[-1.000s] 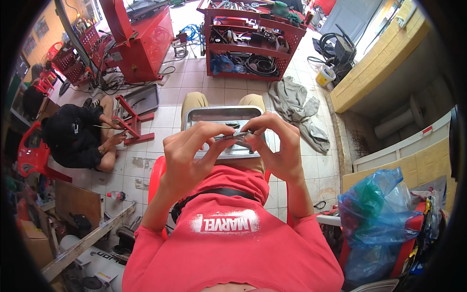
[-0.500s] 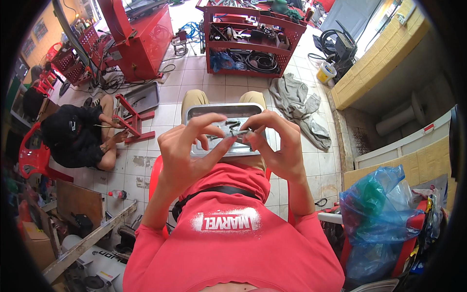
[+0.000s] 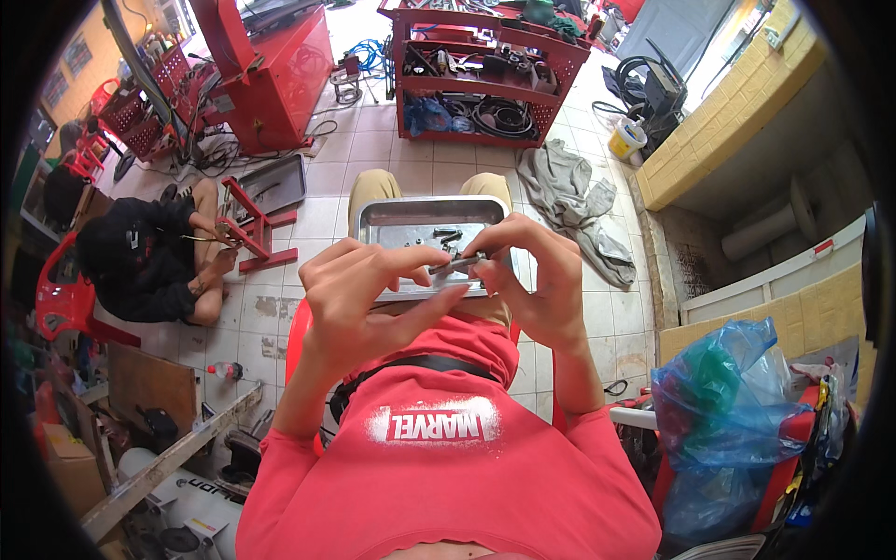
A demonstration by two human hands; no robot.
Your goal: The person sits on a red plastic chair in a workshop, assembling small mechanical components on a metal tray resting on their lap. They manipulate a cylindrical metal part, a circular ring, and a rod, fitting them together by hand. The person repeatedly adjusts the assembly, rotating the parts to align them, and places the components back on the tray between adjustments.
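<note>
A shallow metal tray (image 3: 383,219) rests on my lap with a few small dark bolts and parts in it. Above it, both hands pinch one small grey metal part (image 3: 455,265). My left hand (image 3: 359,299) grips its left end with thumb and fingertips. My right hand (image 3: 532,275) holds the right end, fingers curled over it. Most of the part is hidden between the fingertips. I sit on a red plastic chair and wear a red shirt.
Another person in black crouches at the left (image 3: 149,257) by a red metal stand (image 3: 252,224). A red tool cart (image 3: 485,79) stands ahead, a grey cloth (image 3: 574,201) lies on the tiled floor, and a blue plastic bag (image 3: 723,415) sits at my right.
My hands have kept the small part between them and shifted slightly lower over the tray; the fingers have regripped, with the left fingers spread wider. The crouching person has barely moved.
</note>
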